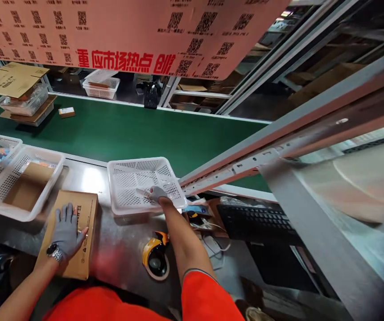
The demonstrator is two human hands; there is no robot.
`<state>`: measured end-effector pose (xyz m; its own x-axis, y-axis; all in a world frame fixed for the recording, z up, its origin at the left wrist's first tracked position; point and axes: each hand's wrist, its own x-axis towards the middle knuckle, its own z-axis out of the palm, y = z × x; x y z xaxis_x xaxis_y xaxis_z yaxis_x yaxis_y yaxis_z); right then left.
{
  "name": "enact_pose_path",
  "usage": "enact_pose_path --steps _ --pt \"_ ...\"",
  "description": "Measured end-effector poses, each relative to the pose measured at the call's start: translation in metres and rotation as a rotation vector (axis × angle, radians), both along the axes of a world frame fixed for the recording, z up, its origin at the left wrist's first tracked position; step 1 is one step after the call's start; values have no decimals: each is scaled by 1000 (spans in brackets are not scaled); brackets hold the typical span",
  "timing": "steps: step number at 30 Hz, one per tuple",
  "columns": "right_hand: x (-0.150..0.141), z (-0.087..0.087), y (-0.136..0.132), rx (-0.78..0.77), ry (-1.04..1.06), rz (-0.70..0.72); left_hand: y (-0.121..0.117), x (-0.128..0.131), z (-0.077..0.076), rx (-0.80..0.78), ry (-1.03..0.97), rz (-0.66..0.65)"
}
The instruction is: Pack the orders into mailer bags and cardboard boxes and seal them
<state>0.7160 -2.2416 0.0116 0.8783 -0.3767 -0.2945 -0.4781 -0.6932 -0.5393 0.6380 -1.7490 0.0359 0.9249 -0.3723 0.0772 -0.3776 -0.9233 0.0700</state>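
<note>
My left hand (66, 234), in a grey glove with bare fingertips and a wristwatch above it, lies flat with fingers spread on a closed cardboard box (86, 254). The box rests on the metal worktop (111, 258) and carries dark print. My right hand (157, 193), gloved too, reaches into a white perforated plastic basket (121, 171). Its fingers are closed on a small, clear-looking whitish item (142, 192), too small to name. Between my arms stands a tape dispenser (154, 258) with yellow sides.
A green conveyor belt (128, 131) runs behind the worktop, bearing stacked baskets (31, 104) and a small box (66, 112). Left, another white basket (27, 216) holds an open carton (27, 187). A keyboard (262, 218) and a slanting metal beam (245, 162) are right. A pink sign (125, 26) hangs overhead.
</note>
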Motion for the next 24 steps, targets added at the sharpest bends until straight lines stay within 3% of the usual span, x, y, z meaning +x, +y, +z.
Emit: enact_pose_path --steps 6,9,11,14,17,19,22,24 --pt "-24 37 39 217 -31 -20 1 0 -3 -88 -25 17" --pt "-54 59 70 361 -65 93 4 3 -8 -180 -44 -5" --pt "-77 74 95 365 -102 207 4 5 -8 -288 -54 -27" --pt "-116 95 141 309 -101 330 -4 3 7 -541 4 -89" --pt "-151 113 193 280 -45 487 -15 -13 38 -734 273 -282" --pt "-172 126 227 266 -16 574 -11 -27 58 -696 593 -385" --pt "-199 142 271 356 -18 553 13 -48 74 -515 1055 -435" --pt "-216 148 295 458 -59 442 35 -60 74 -584 1224 -368"
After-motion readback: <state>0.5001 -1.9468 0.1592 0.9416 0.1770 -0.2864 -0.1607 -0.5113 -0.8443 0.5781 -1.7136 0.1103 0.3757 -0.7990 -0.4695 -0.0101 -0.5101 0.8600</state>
